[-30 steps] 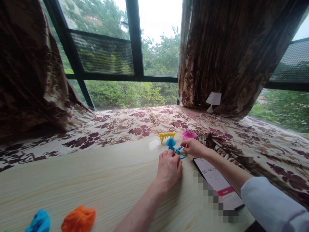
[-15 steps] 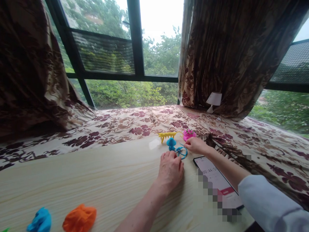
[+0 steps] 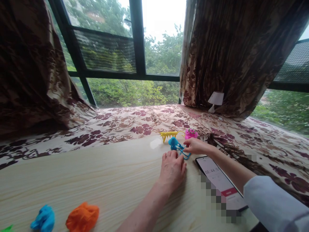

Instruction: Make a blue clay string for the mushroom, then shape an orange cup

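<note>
A small blue clay figure [image 3: 173,143] with thin blue strands stands at the far edge of the pale wooden table [image 3: 96,180]. My right hand [image 3: 196,146] is pinched on a blue strand [image 3: 183,152] beside the figure. My left hand [image 3: 172,169] rests palm down on the table just in front of it, fingers curled, fingertips near the strands. Behind the blue figure stand a yellow clay piece [image 3: 169,134] with teeth and a pink clay piece [image 3: 191,133].
A phone [image 3: 220,183] with a running timer lies on the table under my right forearm. Lumps of orange clay [image 3: 82,218] and blue clay [image 3: 44,219] sit at the near left. A floral cloth [image 3: 135,122], a small white lamp [image 3: 215,100], curtains and a window lie beyond.
My right hand has shifted slightly along the blue strands, which now lie stretched rather than looped. The view has drifted a little; my left hand stays in place.
</note>
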Demonstrator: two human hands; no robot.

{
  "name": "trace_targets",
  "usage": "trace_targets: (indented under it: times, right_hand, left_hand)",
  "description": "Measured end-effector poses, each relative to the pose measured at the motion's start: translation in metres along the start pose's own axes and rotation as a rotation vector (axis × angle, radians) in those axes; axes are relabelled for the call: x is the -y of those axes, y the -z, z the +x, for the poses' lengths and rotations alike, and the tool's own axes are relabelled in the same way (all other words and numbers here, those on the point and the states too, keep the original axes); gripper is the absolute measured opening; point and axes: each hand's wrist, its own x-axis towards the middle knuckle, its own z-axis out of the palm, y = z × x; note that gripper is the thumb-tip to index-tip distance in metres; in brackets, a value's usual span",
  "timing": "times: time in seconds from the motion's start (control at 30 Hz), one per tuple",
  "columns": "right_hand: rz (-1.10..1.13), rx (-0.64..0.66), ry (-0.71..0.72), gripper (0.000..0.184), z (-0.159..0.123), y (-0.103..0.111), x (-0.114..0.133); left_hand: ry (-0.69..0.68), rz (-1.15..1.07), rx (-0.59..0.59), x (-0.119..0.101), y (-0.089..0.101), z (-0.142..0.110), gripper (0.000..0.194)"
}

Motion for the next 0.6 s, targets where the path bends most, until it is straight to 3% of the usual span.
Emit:
trace_targets:
  times: [0.3,0.6]
  right_hand:
    - [0.013,-0.031,-0.056,0.013,0.006,-0.006,-0.005]
    - [0.073,-0.014,-0.1,0.024,0.023,-0.006,-0.011]
  left_hand:
    - [0.01,-0.02,-0.007,-0.002,0.001,-0.001,0.019]
    - [0.029,-0.042,-0.025,0.001,0.0,-0.001,0.02]
